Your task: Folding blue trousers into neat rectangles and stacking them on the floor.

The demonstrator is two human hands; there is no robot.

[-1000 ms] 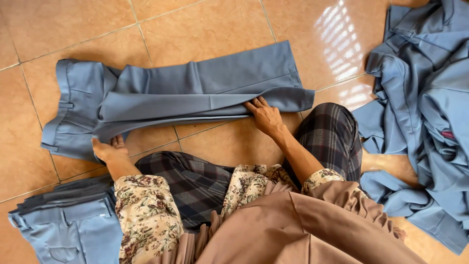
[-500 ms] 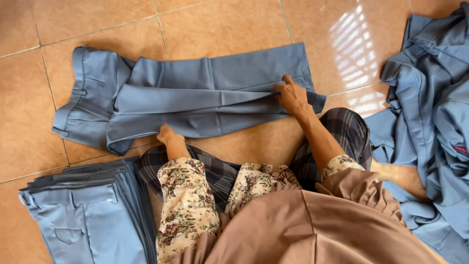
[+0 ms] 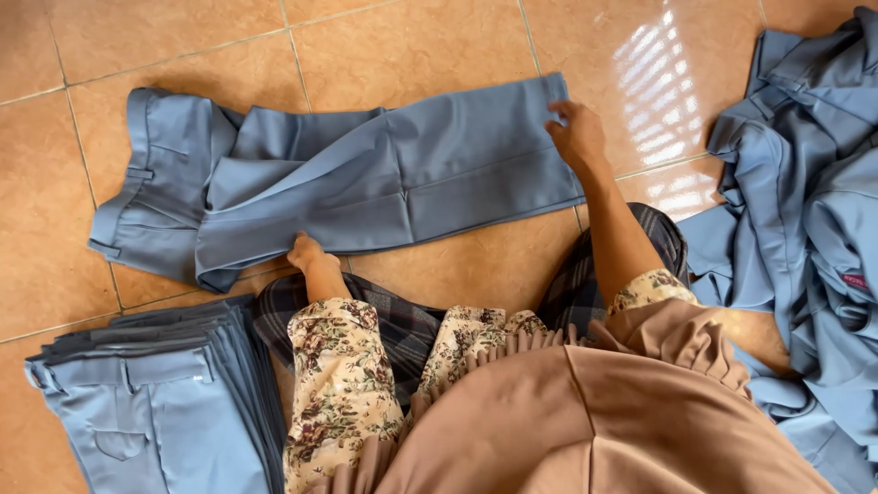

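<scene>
Head view: blue-grey trousers [image 3: 366, 183] lie flat on the tiled floor [image 3: 412, 46], waistband at the left end, legs folded over each other toward the right. Right hand [image 3: 576, 133] sits on the hem end of the trousers, fingers spread and pressing the cloth, gripping nothing. Left hand [image 3: 306, 252] rests at the near edge of the trousers, mid-length; fingers bunched on the fabric, cannot tell if it pinches it. Below the trousers' waist end: folded stack of same-colour trousers [image 3: 155, 402]. Well right of the trousers: loose heap of blue-grey garments [image 3: 805, 210]. No containers in view.
</scene>
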